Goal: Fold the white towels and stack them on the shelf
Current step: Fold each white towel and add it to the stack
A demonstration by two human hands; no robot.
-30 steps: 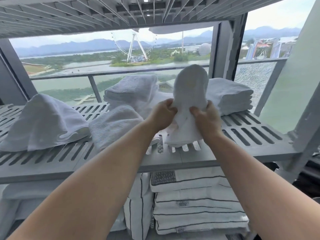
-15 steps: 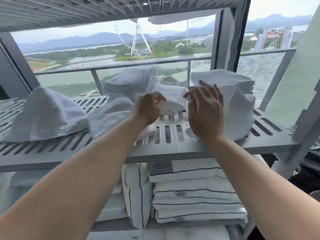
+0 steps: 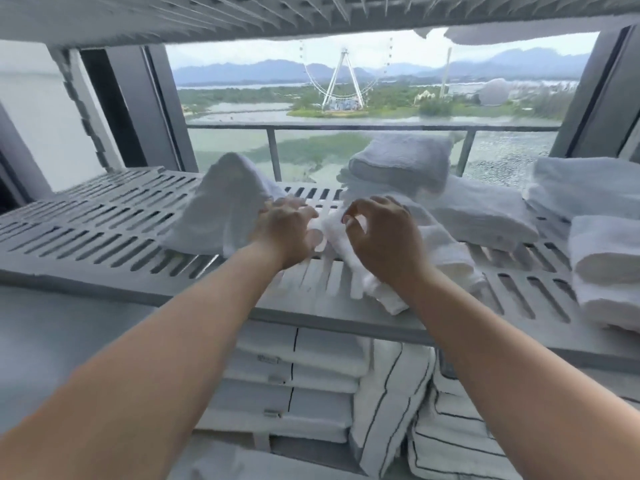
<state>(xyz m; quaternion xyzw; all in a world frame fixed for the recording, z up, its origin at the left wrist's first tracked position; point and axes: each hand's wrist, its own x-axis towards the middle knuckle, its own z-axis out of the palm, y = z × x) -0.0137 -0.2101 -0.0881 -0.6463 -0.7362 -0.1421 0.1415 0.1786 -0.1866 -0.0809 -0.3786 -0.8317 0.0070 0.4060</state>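
Observation:
A grey slatted shelf (image 3: pixel 104 216) carries several white towels. A loose, crumpled towel (image 3: pixel 446 258) lies at the middle front, running under my right hand (image 3: pixel 384 240), whose fingers are curled just above it. My left hand (image 3: pixel 287 233) hovers with spread fingers between that towel and a heaped, unfolded towel (image 3: pixel 225 202) on the left. Neither hand grips anything. Folded towels (image 3: pixel 401 161) sit at the back centre, a folded stack (image 3: pixel 588 188) stands at the right, and another folded towel (image 3: pixel 606 258) leans in front of it.
Another slatted shelf (image 3: pixel 242 15) hangs close overhead. The shelf below holds stacked white linens with dark stripes (image 3: pixel 311 375). Behind is a window with a railing (image 3: pixel 346 128). Dark frame posts (image 3: pixel 131 109) stand at the back left and right.
The towel both hands held a second ago now lies by the right-hand stack. Both hands let go and moved left to the loose towel in the middle; the view swung left.

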